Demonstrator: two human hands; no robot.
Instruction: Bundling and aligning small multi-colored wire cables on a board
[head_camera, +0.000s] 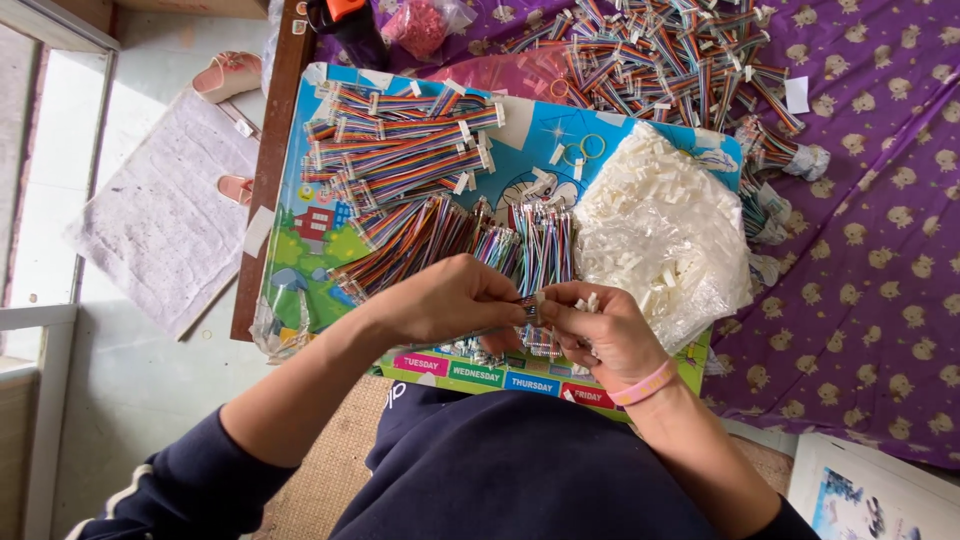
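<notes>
My left hand (448, 300) pinches the end of a multicoloured ribbon cable (528, 306) over a colourful cartoon board (310, 250). My right hand (600, 330), with a pink band at the wrist, meets it fingertip to fingertip and holds small white plastic connectors (588, 300) against the cable end. Just beyond the hands lie loose bundles of the same rainbow cables (480, 240). A clear bag of white connectors (660, 235) sits right of them, close to my right hand.
Finished cable bundles (400, 150) are stacked at the board's far left. A large heap of cables (670, 50) lies on the purple patterned sheet (880, 250). A wooden edge (268, 170), grey mat (160, 230) and sandals (228, 75) are at left.
</notes>
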